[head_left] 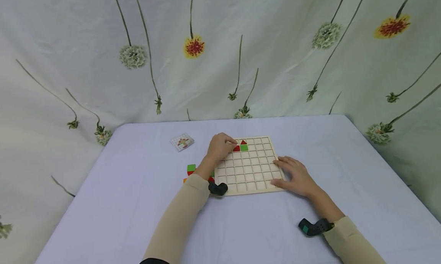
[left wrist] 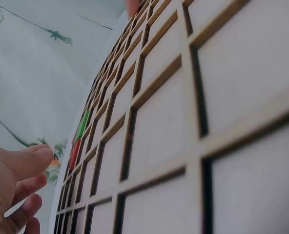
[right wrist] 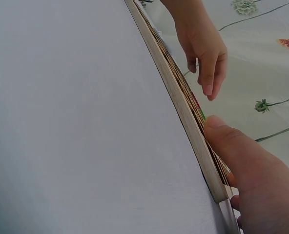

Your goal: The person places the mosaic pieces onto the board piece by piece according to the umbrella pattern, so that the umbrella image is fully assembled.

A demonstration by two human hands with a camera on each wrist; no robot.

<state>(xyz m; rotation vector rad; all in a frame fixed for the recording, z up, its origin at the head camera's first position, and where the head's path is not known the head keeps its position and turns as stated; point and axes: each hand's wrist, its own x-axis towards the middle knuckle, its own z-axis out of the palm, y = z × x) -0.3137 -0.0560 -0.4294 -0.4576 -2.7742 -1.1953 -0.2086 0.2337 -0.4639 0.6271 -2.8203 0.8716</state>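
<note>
Behind your work hangs a pale cloth [head_left: 275, 91] printed with long-stemmed flowers, and in front of it spreads the pale lavender table [head_left: 138, 210]. On the table, between your arms, the board [head_left: 253, 167] lies flat: light wood, roughly square, ruled into rows of square cells by thin raised strips, with a plain edge. Most of its cells are bare.

Your right hand [head_left: 297, 176] rests at the board's right side, fingers spread and relaxed, the thumb near its close right corner. Your left hand [head_left: 220, 147] is over the far left part, fingers loosely bent, with no piece visible between them. A small white card [head_left: 182, 142] with a grid and a coloured figure lies beyond the board's left side.

Loose blocks [head_left: 191, 167], green, red and orange, sit left of the board, partly hidden by your left arm. In its far rows you have a bright green square [head_left: 244, 147], a red piece [head_left: 236, 148] just beside it, partly covered by your fingers, and a red triangle [head_left: 243, 142] directly beyond the square.
</note>
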